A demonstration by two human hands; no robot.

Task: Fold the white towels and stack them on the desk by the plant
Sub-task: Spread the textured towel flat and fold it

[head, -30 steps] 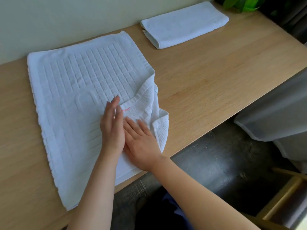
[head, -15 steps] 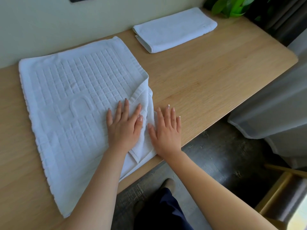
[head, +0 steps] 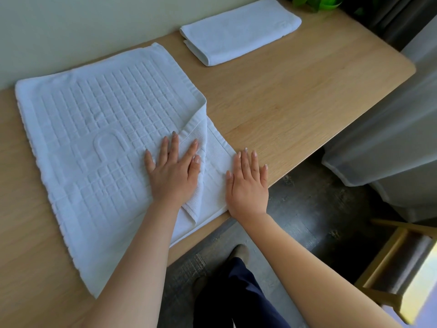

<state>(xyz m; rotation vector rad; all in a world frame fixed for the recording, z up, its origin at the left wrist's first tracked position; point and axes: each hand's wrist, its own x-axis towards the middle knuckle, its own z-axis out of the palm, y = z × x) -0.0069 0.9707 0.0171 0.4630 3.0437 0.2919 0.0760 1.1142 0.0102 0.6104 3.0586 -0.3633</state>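
My left hand (head: 173,176) lies spread flat on the towel (head: 99,129), and my right hand (head: 248,188) lies flat across its right edge on the surface (head: 295,102). The towel looks thick, soft and limp, so I'd pinch its corners. A folded towel (head: 238,31) sits by the plant (head: 316,3).

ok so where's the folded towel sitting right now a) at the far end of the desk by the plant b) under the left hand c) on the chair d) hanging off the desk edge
a: the folded towel lies flat on the desk close to the plant, well apart from the left hand and right hand.
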